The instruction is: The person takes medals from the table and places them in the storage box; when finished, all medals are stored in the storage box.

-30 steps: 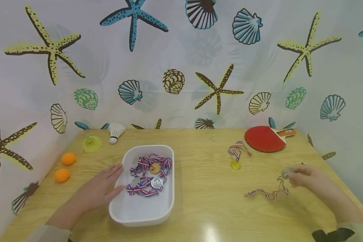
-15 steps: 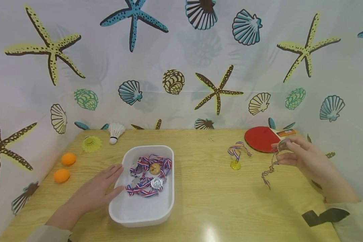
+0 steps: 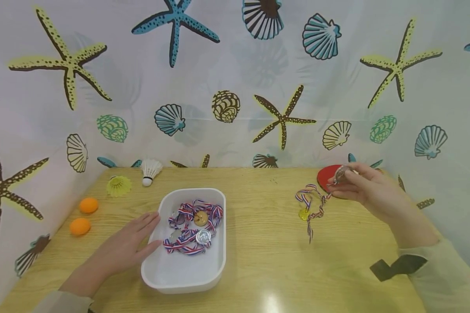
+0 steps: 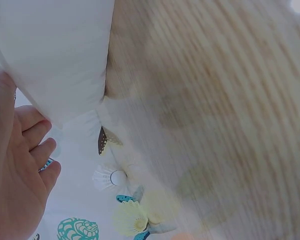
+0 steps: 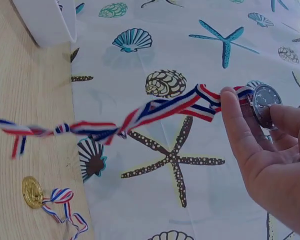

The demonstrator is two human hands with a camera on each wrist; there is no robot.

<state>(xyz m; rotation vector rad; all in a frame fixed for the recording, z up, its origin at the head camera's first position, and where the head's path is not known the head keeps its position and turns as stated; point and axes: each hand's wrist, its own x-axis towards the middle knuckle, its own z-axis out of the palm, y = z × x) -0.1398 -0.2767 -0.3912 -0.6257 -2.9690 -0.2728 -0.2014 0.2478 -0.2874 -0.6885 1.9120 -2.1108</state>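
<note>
My right hand [image 3: 372, 193] pinches a silver-coloured medal [image 5: 266, 104] between thumb and fingers, raised above the table at the right. Its red, white and blue ribbon [image 5: 160, 112] trails from the hand, knotted toward the free end. Below the ribbon, a gold medal [image 3: 303, 214] lies on the table with its own striped ribbon. My left hand [image 3: 121, 243] rests with straight fingers against the left rim of a white plastic tub [image 3: 192, 278]. Inside the tub are several medals, among them a bronze-coloured one [image 3: 200, 218] and a silver one [image 3: 203, 236], with tangled ribbons.
A red table tennis bat [image 3: 327, 177] lies at the back right, partly hidden by my right hand. Left of the tub are two orange balls [image 3: 88, 205], a yellow shuttlecock [image 3: 119, 186] and a white shuttlecock [image 3: 150, 170]. A patterned cloth [image 3: 203, 143] encloses the table's back and sides.
My right hand has lifted the silver medal from the table's right side and carried it up and leftward, its ribbon now overlapping the gold medal. The left hand has stayed at the tub.
</note>
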